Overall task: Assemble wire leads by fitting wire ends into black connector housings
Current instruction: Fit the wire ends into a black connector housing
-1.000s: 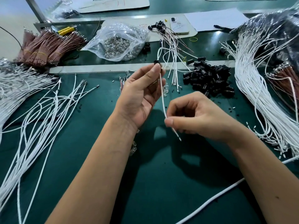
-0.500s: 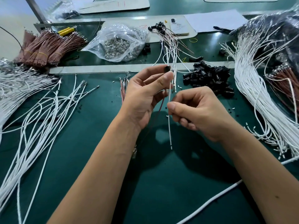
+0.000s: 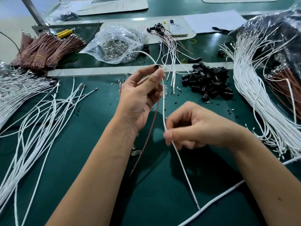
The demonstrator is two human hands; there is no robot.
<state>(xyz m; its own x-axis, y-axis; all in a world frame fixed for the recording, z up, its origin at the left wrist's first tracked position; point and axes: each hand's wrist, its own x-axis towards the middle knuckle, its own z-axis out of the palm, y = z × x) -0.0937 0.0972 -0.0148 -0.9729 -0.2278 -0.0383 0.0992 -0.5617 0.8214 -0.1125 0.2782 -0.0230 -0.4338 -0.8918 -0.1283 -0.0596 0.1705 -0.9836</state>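
White wire (both grips pinching)

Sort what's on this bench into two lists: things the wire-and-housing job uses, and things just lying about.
In use or stock for the job:
- left hand pinching a black housing
- right hand pinching the white wire
- brown wire hanging from the left hand
- housing pile
- white wire bundle
- brown wire bundles

Lying about:
- phone
- paper
- rubber band

Left hand, right hand: bare; forearms bare, no sleeves.
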